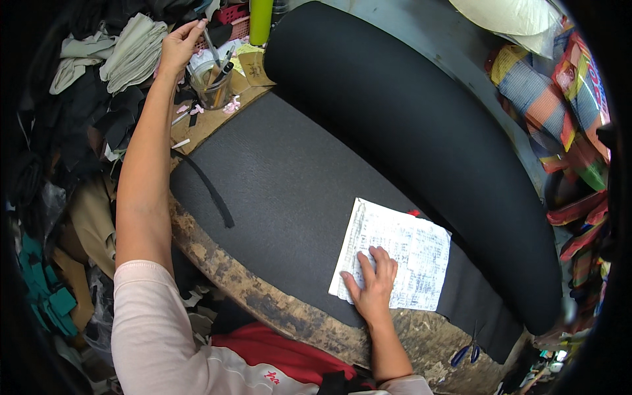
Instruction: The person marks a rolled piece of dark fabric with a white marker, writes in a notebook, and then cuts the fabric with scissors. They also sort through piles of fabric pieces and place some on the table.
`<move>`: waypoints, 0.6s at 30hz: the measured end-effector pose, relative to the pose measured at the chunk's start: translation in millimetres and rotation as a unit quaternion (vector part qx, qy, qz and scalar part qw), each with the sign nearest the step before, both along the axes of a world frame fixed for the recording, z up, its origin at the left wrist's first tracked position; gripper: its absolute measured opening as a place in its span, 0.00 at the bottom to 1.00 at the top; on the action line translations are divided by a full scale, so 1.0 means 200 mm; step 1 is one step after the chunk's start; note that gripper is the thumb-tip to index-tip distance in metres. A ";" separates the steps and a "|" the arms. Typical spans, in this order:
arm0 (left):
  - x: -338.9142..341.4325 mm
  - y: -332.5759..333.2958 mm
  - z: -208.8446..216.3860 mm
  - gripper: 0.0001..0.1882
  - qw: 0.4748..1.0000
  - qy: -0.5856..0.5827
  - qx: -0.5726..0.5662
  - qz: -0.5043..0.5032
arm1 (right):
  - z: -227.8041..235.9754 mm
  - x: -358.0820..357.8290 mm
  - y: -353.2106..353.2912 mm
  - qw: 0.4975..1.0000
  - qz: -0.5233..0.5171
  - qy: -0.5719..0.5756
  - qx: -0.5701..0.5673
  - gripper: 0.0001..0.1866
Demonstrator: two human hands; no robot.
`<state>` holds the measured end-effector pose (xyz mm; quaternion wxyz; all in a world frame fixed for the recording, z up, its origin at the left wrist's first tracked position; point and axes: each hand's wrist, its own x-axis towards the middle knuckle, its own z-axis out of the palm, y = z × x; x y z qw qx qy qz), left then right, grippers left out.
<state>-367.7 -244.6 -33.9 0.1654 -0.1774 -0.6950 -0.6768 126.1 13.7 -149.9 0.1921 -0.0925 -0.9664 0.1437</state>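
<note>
Across the worn bench [263, 299] lies a broad black sheet [283, 164], and on its nearer right part rests a notebook [421, 263], pale, roughly square and set aslant, its page crowded with dark handwriting. By the sheet's far left corner, a clear cup [214, 100] holds several writing tools. A slim greyish pen [211, 45] slants up from its mouth. The right hand [376, 284] lies open, palm down on the notebook, fingers loosely spread. The left hand [182, 46] pinches the pen's top end between thumb and fingertips.
</note>
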 end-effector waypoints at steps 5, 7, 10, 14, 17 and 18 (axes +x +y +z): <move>0.39 0.26 0.10 0.16 0.998 0.047 0.027 -0.044 | 0.04 0.02 0.01 0.996 0.017 -0.003 -0.092 0.26; 0.70 0.41 0.06 0.15 0.989 0.128 -0.034 -0.072 | 0.07 0.03 0.02 0.974 -0.001 0.059 -0.219 0.29; 1.25 0.62 -0.04 0.11 0.959 0.033 0.002 -0.281 | 0.12 0.05 0.02 0.946 -0.016 0.156 -0.284 0.37; 1.77 0.83 -0.15 0.10 0.885 -0.060 0.047 -0.459 | 0.21 0.10 0.00 0.926 0.021 0.147 -0.348 0.31; 1.85 0.91 -0.18 0.12 0.852 -0.137 0.021 -0.505 | 0.27 0.14 0.03 0.896 0.031 0.048 -0.441 0.18; 1.85 0.95 -0.19 0.13 0.842 -0.178 0.020 -0.508 | 0.28 0.15 0.02 0.840 0.033 0.099 -0.532 0.09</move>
